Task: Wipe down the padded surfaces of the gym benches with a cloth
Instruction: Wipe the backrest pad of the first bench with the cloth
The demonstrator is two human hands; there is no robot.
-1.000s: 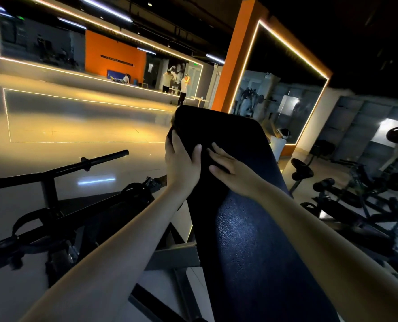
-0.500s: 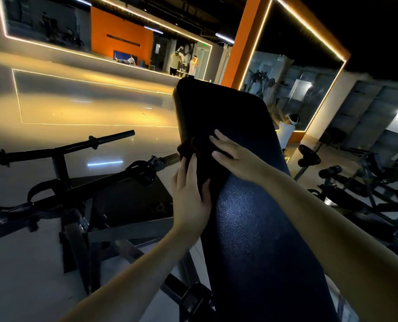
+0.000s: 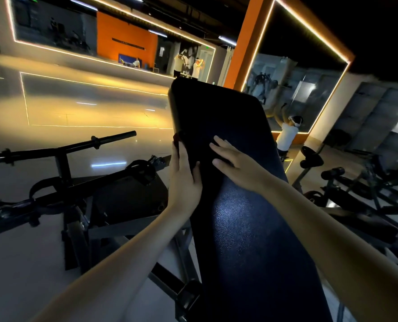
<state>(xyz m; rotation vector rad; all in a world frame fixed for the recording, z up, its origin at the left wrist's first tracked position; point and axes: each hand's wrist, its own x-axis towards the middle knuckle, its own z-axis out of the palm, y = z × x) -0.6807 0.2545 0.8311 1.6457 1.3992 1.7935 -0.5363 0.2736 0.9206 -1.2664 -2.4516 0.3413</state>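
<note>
Left hand (image 3: 184, 175) and right hand (image 3: 236, 162) press flat-fingered on bench pad (image 3: 251, 228) sloping lengthwise away, upward.

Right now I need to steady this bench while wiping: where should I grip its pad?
Probably its left side edge, from the left: the pad is a wide tilted slab, but that rounded edge is free, and the left hand lies along it.

I'm in a gym: padded bench (image 3: 244, 205), barbell bar (image 3: 60, 148), weight machines (image 3: 356, 182), wall mirrors (image 3: 293, 89).
</note>
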